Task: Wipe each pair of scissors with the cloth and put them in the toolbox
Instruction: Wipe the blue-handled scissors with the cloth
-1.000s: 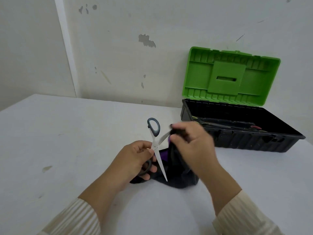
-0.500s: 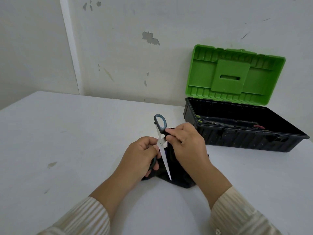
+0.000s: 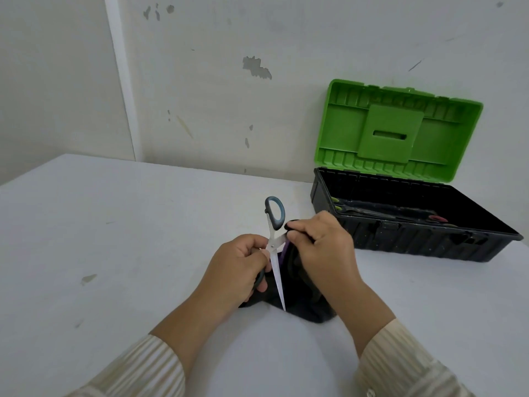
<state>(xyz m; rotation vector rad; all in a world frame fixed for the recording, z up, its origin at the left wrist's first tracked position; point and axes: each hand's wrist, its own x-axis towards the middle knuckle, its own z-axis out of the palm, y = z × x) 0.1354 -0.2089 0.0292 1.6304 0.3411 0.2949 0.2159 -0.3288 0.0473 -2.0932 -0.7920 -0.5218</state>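
Above table (image 3: 114, 253), hands (image 3: 237, 270) (image 3: 323, 247) gripping scissors (image 3: 275, 253) and cloth (image 3: 309, 310)

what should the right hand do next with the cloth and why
Probably draw the cloth outward along the blade: the right hand pinches it near the pivot of the open scissors held by the left hand.

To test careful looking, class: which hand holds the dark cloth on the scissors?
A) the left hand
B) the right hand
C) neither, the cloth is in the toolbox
B: the right hand pinches the dark cloth over one blade of the scissors, while the left hand grips a handle.
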